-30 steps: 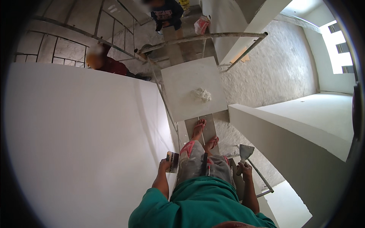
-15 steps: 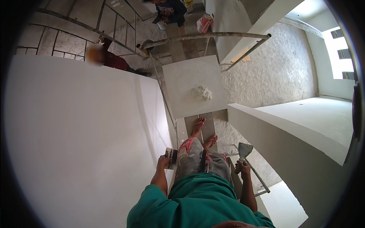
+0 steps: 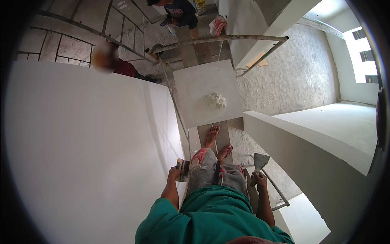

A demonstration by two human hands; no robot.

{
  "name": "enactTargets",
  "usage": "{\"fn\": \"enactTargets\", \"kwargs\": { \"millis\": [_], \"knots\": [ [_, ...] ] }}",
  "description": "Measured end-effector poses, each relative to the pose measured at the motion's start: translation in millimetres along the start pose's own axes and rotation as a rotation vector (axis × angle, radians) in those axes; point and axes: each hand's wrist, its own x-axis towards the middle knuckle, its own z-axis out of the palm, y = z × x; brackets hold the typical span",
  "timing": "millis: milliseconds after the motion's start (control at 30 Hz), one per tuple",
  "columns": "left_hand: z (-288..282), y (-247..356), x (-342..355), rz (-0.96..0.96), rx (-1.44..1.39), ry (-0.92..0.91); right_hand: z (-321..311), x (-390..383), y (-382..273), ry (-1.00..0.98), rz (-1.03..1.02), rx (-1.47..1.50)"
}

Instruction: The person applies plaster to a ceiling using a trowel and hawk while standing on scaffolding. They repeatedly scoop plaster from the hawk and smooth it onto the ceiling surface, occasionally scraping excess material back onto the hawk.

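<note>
Left hand (image 3: pixel 174 173): closed around flat tool (image 3: pixel 185 168), low beside left trouser leg (image 3: pixel 203 173), near edge of white wall (image 3: pixel 89 134).
Right hand (image 3: pixel 259 180): wrapped round handle of scraper (image 3: pixel 261 161), held blade-forward, out to right of body.
Feet (image 3: pixel 211 137): on planks (image 3: pixel 221 132), toes toward board.
Board (image 3: pixel 193 83): pale, squarish, just ahead of feet.
Putty (image 3: pixel 216 100): heaped whitish near middle of board, apart from both tools.
Rail (image 3: pixel 221 38): metal, spanning beyond board.
Bag (image 3: pixel 218 25): red and white, past rail.
Co-workers: one dark-topped (image 3: pixel 180 13), one in dark red (image 3: pixel 124 68), both far off.
</note>
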Motion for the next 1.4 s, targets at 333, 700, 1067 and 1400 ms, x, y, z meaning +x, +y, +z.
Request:
{"fn": "enactTargets", "kwargs": {
  "millis": [333, 700, 1067, 1400],
  "knots": [
    [1.3, 3.6, -6.3, -0.05, -0.002, -0.001, -5.8, 7.7, 11.7, 0.014, 0.026, 0.005],
    [-2.4, -4.4, 3.6, 0.012, 0.004, -0.023, 5.4, -4.8, -10.2, 0.031, 0.05, 0.055],
    [-93.6, 83.0, 19.7, 0.244, 0.186, 0.155, 15.9, -13.5, 17.8, 0.134, -0.008, 0.261],
    [-113.6, 182.4, 20.6, 0.435, 0.267, 0.165, 32.1, -41.9, 66.2, 0.245, 0.07, 0.505]
  ]
}}
